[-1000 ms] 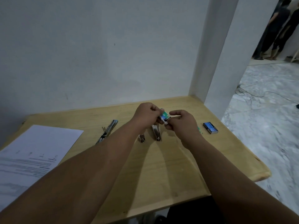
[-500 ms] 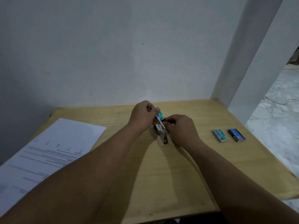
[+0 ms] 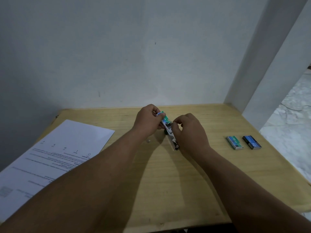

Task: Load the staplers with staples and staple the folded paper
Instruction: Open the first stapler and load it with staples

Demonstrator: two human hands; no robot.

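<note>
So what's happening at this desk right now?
A person is working over a wooden table. The left hand holds a small green staple box, and the right hand pinches at its open end, above a stapler lying on the table. Two more staple boxes, one green and one blue, lie to the right. A printed sheet lies unfolded to the left.

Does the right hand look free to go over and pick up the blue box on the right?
Probably not at once: the right hand is busy pinching at the green staple box that the left hand holds. The path itself looks open; only bare table and a grey-green box lie before the blue box.
</note>
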